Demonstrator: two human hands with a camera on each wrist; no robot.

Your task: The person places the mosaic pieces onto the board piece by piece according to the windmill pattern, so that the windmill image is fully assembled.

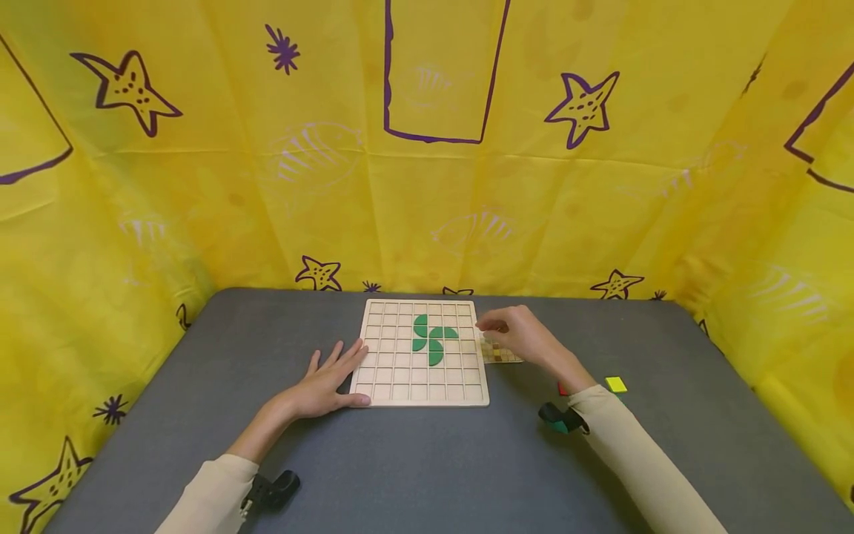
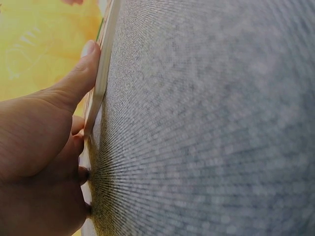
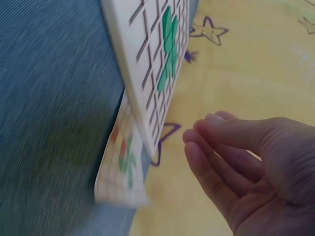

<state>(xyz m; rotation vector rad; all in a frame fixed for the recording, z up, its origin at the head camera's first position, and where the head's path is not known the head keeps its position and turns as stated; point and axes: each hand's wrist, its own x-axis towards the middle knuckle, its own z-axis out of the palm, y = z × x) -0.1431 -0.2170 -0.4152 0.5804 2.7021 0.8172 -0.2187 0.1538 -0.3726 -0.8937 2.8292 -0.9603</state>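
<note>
A square wooden grid board (image 1: 394, 371) lies on the dark table, with several green quarter-round pieces (image 1: 436, 351) set in its cells. At the board's left side, my left hand (image 1: 323, 386) has its fingers spread; the thumb (image 2: 81, 73) touches the board's edge and the fingertips reach its left border. My right hand (image 1: 527, 337) is raised above the table just right of the board. Its fingers are loosely bent with the thumb close to them, and nothing shows between them in the right wrist view. Under that hand lies a patterned card (image 3: 120, 167), partly covered by it in the head view.
Near my right forearm lie a yellow piece (image 1: 616, 384) and a red piece (image 1: 563, 389), the red one partly hidden by the wrist. Bits of green show there too. A yellow curtain (image 1: 427, 208) with starfish drawings hangs around the table (image 1: 414, 467).
</note>
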